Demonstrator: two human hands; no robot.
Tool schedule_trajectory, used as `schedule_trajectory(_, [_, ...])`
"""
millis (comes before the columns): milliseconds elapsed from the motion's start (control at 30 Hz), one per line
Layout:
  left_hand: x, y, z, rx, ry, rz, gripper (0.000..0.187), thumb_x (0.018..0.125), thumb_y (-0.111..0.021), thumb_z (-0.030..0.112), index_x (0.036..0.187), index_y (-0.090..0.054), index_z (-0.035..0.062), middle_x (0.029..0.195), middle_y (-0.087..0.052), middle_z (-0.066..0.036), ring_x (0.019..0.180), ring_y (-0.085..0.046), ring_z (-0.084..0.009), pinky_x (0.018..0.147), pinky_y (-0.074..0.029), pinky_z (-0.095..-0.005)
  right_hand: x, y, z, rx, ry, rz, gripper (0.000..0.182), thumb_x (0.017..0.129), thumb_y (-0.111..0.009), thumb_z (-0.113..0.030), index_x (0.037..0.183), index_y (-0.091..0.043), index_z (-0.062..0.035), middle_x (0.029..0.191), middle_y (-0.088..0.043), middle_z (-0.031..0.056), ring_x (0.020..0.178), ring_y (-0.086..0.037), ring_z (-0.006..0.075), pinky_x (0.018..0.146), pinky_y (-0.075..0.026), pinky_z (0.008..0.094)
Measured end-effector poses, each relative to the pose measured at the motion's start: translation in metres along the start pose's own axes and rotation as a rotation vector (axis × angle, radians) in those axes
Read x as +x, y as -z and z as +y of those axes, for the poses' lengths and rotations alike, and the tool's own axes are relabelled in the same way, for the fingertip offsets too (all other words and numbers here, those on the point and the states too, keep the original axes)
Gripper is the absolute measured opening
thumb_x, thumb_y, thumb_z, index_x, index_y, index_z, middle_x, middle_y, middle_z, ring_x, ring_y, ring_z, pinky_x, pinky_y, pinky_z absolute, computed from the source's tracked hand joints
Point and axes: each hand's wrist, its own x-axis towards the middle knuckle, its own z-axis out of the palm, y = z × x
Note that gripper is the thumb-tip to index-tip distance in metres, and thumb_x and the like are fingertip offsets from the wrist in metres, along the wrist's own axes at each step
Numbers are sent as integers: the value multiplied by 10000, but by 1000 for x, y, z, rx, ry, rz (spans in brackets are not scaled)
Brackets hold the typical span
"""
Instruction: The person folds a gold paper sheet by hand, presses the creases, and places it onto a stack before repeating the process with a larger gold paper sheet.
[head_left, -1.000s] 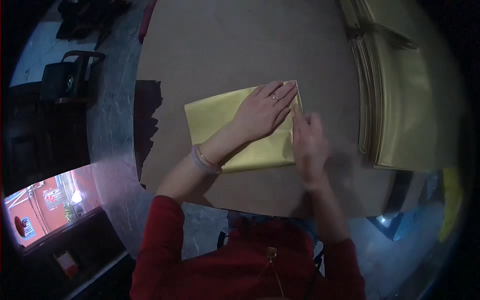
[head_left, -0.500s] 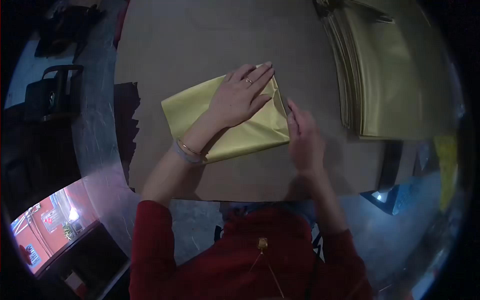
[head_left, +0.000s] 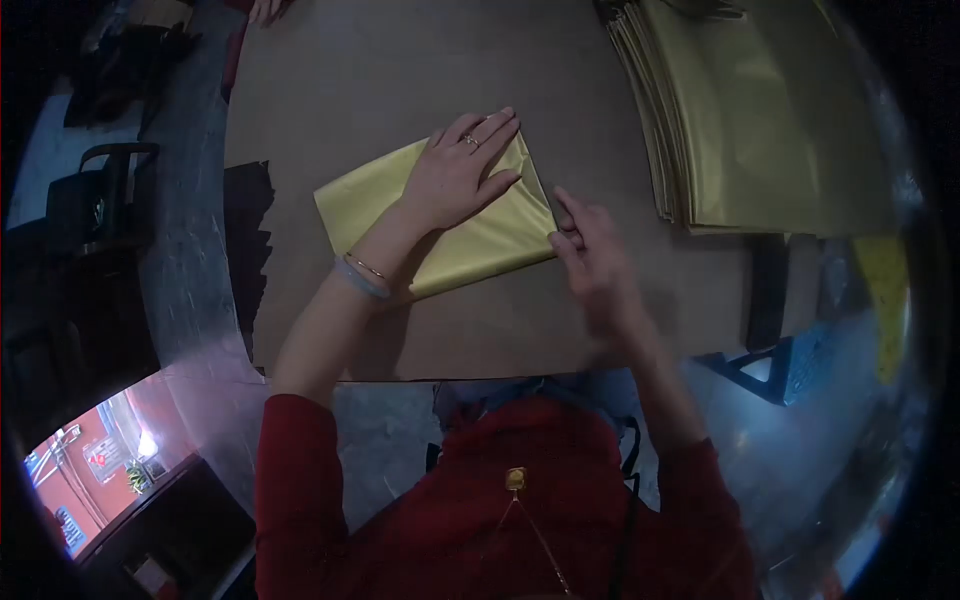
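A folded, shiny gold cloth-like sheet point(head_left: 465, 258) lies at a slant on the brown table covering, with small creases near its right edge. My left hand point(head_left: 450, 180) is pressed flat on it, fingers stretched to its upper right corner and thumb apart. By the sheet's lower right corner is my right hand point(head_left: 598, 262), its fingers curled and its thumb at the corner, seemingly pinching the edge. The exact contact under those fingers is partly hidden.
A thick stack of larger gold sheets point(head_left: 760, 130) lies at the upper right of the table point(head_left: 400, 60). A dark strip point(head_left: 768, 290) lies below it. Torn dark material point(head_left: 248, 240) edges the left side. Another person's hand point(head_left: 266, 10) shows at the top left.
My right hand has turned and its fingers have curled in at the sheet's lower right corner. My left hand stays flat on the sheet. The view has shifted slightly, and another person's hand has appeared.
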Motion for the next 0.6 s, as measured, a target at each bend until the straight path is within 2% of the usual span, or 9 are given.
schedule_trajectory(67, [-1, 1, 0, 28, 5, 8, 577, 889, -541, 428, 1334, -472, 65, 1399, -460, -48, 1200, -464, -270, 946, -427, -421, 2, -3, -3, -37, -10, 7, 499, 870, -574, -68, 1355, -461, -101, 1058, -524, 118, 905, -580, 259, 761, -494, 347])
schedule_trajectory(133, [0, 2, 0, -2, 3, 18, 557, 885, -549, 424, 1298, -501, 53, 1374, -486, -59, 1187, -478, -277, 942, -430, -422, 7, -3, -19, -224, -214, -42, 559, 878, -574, -130, 1405, -388, -145, 1086, -502, 121, 966, -559, 288, 818, -482, 392])
schedule_trajectory(167, [2, 3, 3, 0, 4, 23, 557, 885, -549, 424, 1298, -501, 53, 1374, -486, -59, 1187, -478, -277, 942, -430, -422, 8, -4, -18, -227, -209, -41, 559, 878, -574, -130, 1405, -388, -145, 1086, -502, 121, 966, -559, 288, 818, -482, 392])
schedule_trajectory(233, [8, 5, 9, -29, 121, -48, 542, 874, -560, 432, 1258, -528, 52, 1335, -519, -63, 1166, -498, -284, 923, -441, -424, 11, -8, -13, -267, -206, -2, 632, 860, -607, -70, 1434, -363, -166, 1054, -478, 115, 719, -504, 182, 729, -481, 310])
schedule_trajectory(267, [10, 3, 9, -16, 84, 36, 562, 862, -571, 445, 1236, -533, 28, 1306, -538, -83, 1149, -511, -290, 901, -453, -421, 13, -11, -12, -274, -198, -3, 632, 860, -607, -70, 1434, -363, -166, 1054, -478, 115, 719, -504, 182, 729, -481, 310])
schedule_trajectory(467, [5, -4, 29, -8, 164, 98, 607, 831, -624, 422, 1240, -516, -15, 1307, -529, -130, 1163, -503, -311, 935, -442, -413, 14, -14, -21, -389, -151, 25, 650, 842, -624, -79, 1428, -344, -108, 1168, -448, 151, 813, -550, 220, 786, -483, 339])
schedule_trajectory(533, [2, -11, 28, -30, 179, 140, 612, 817, -643, 412, 1253, -512, 3, 1315, -526, -120, 1173, -496, -326, 964, -429, -421, 14, -13, -24, -370, -158, -1, 647, 827, -635, -87, 1408, -351, -66, 1218, -428, 182, 936, -573, 294, 852, -476, 362])
schedule_trajectory(567, [2, -10, 28, -31, 189, 149, 612, 817, -643, 412, 1253, -512, 3, 1315, -526, -120, 1173, -496, -326, 964, -429, -421, 12, -14, -24, -379, -150, -8, 647, 827, -635, -87, 1408, -351, -66, 1218, -428, 182, 936, -573, 294, 852, -476, 362])
schedule_trajectory(600, [1, -10, 29, -44, 192, 154, 613, 816, -642, 415, 1254, -513, 5, 1314, -527, -118, 1174, -496, -325, 965, -428, -421, 10, -16, -23, -422, -105, 12, 650, 826, -643, -127, 1406, -351, -105, 1298, -385, 159, 1055, -520, 319, 890, -454, 422])
